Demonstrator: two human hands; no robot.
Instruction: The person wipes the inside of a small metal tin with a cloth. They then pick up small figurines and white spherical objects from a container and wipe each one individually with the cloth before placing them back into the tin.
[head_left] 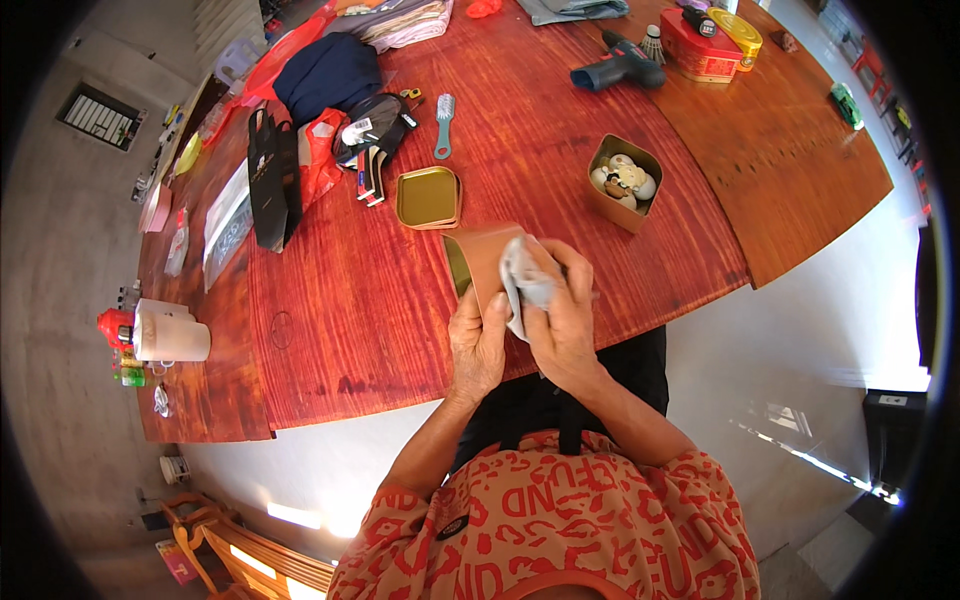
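Just above the table's near edge, my left hand (478, 340) grips a brown tin box (477, 256), tilted on its side so its gold inside shows at the left. My right hand (566, 318) is closed on a pale grey cloth (523, 278) and presses it against the tin's outer face. The cloth and right fingers are slightly blurred. Beyond the tin lies a square gold lid (428, 198), looking like two stacked pieces. Off to the right stands a second open tin (624, 212) with several white and patterned round pieces (625, 180) inside.
The red wooden table (350, 330) also bears a blue brush (444, 127), a black paper bag (272, 180), dark cloth (328, 75), a cordless drill (620, 66), a shuttlecock (652, 44), a red tin (700, 50) and, at the left, a white mug (172, 332).
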